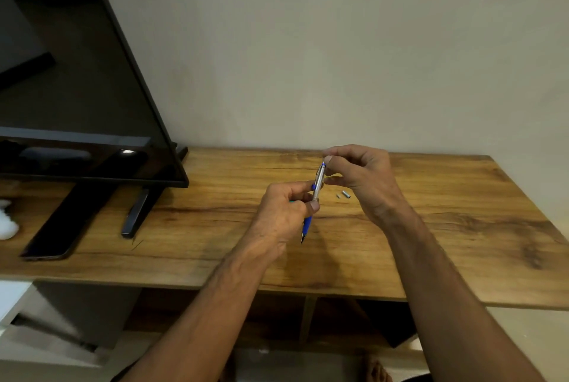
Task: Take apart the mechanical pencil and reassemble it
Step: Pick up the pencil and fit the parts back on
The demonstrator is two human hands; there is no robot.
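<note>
Wooden table (431, 243): TV (77, 74) standing at left; metal tube (346, 194), tiny metal piece (338, 196) just beside, mid-table.

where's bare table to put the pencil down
Widest bare wood: the right end of the table, beyond the right hand. Also the front strip between the TV foot and the left hand gripping the pencil. Crowded: the left end under the TV, and beside the two small metal parts.

Soft, rather dim light is spreading evenly, leaving the wall (338, 43) flat and greyish. A small bright reflection is glinting on the dark screen (77, 89). Faint, blurry shadows are lying on the wooden table (446, 212), and the mechanical pencil (317, 180) is shining slightly. The wide lens is bending the edges, and fine detail is looking soft.
</note>
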